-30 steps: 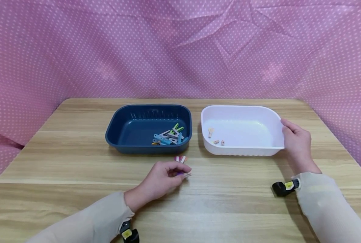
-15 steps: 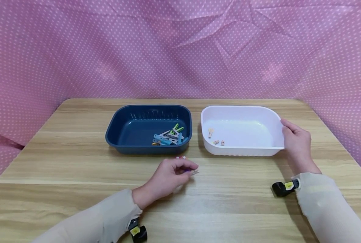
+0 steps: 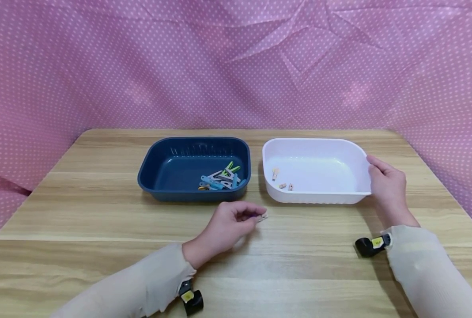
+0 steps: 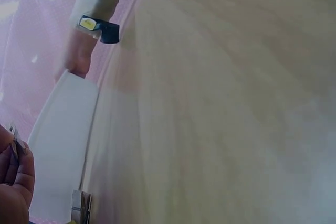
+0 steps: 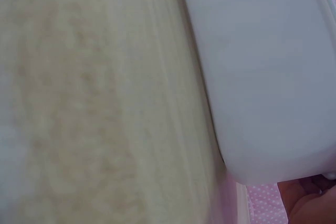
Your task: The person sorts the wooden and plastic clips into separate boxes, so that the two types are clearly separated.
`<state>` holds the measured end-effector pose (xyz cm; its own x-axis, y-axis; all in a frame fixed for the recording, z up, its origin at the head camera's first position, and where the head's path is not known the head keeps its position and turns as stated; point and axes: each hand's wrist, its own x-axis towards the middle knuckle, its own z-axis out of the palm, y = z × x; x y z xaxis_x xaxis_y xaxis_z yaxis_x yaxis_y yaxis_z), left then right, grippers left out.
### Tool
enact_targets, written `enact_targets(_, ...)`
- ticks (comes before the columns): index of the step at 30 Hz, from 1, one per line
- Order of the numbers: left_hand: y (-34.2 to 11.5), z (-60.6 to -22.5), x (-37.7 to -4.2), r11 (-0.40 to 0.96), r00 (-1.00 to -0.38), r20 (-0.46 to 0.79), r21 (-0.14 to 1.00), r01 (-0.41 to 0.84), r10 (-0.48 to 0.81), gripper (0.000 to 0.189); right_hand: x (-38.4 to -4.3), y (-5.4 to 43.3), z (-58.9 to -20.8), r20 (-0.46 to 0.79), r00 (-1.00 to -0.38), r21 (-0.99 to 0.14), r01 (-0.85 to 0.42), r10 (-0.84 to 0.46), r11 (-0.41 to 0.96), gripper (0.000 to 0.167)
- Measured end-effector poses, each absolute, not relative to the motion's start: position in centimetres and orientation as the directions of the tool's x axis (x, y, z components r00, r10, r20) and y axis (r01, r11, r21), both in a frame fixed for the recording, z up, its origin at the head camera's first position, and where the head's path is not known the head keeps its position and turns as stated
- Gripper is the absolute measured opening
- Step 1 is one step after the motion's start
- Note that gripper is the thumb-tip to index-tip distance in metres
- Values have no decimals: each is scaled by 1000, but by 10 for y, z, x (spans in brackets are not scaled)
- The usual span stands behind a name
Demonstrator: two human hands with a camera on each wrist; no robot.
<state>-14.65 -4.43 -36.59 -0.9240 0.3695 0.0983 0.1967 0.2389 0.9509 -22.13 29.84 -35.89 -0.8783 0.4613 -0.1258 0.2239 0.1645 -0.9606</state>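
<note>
My left hand [image 3: 228,227] pinches a small clothespin [image 3: 262,217] between thumb and fingers, in front of the gap between two bins. In the left wrist view the pinched clothespin [image 4: 17,141] shows a metal spring. Another clothespin [image 4: 80,205] is at the lower edge of that view; in the head view my left hand hides it. With my right hand [image 3: 390,190] I hold the right end of the white bin [image 3: 319,198] by its rim. Three small wooden clothespins [image 3: 275,174] lie in its left front corner.
Left of the white bin stands a dark blue bin [image 3: 192,195]. Several clothespins [image 3: 221,179] in blue, green, white and grey are heaped in its right front corner. Both bins stand on a wood-grain table [image 3: 81,212], with a pink dotted cloth [image 3: 236,66] behind.
My left hand has moved right and slightly away from me, carrying the pinched clothespin toward the white bin. It now covers the clothespins seen on the table earlier. My right hand stays on the rim.
</note>
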Motion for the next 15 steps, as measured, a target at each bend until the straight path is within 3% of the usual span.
enact_targets(15, -29, -364, -155, 213, -946, 124, 958, 192, 298, 19, -221, 298, -358, -127, -880, -959, 227, 457, 171, 43)
